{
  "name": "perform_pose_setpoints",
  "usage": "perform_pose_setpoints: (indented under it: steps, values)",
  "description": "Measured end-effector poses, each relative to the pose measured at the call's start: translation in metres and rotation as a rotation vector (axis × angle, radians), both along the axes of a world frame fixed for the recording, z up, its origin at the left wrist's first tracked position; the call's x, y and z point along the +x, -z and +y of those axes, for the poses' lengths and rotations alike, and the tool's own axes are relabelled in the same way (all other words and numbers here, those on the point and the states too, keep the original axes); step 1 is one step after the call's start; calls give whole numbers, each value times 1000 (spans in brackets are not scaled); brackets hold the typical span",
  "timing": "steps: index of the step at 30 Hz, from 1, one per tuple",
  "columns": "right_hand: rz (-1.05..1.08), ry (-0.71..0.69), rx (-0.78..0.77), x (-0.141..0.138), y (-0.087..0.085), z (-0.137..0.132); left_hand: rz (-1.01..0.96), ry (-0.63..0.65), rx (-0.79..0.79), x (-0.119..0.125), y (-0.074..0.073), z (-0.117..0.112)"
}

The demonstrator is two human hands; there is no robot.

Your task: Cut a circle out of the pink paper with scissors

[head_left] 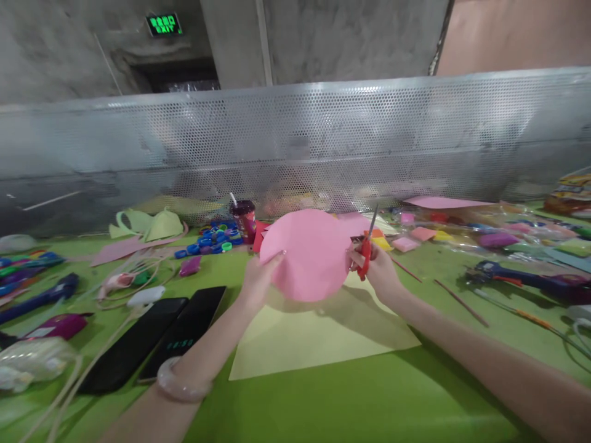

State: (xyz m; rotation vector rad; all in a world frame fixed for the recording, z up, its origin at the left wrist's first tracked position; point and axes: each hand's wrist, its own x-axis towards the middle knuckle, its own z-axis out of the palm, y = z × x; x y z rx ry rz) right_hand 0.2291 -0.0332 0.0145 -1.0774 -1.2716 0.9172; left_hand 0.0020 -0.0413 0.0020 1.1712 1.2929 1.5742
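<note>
Pink paper disc (305, 255) sits between left grip (257, 280) and right grip (377, 268), edges pinched.

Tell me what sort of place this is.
Likely a craft workspace, perhaps in a public building: scissors and a pink disc are in use, and an exit sign glows beyond.

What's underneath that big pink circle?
A pale yellow sheet lies below the pink circle, on the green table. The left hand holds the circle's edge. The circle hides part of the sheet, so anything lying there can't be seen.
</note>
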Motion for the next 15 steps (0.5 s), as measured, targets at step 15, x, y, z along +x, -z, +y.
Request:
perform_pose_setpoints:
  steps: [15]
  values:
    - [-227, -108, 31, 23, -9, 4, -229, -28, 94, -5, -12, -4]
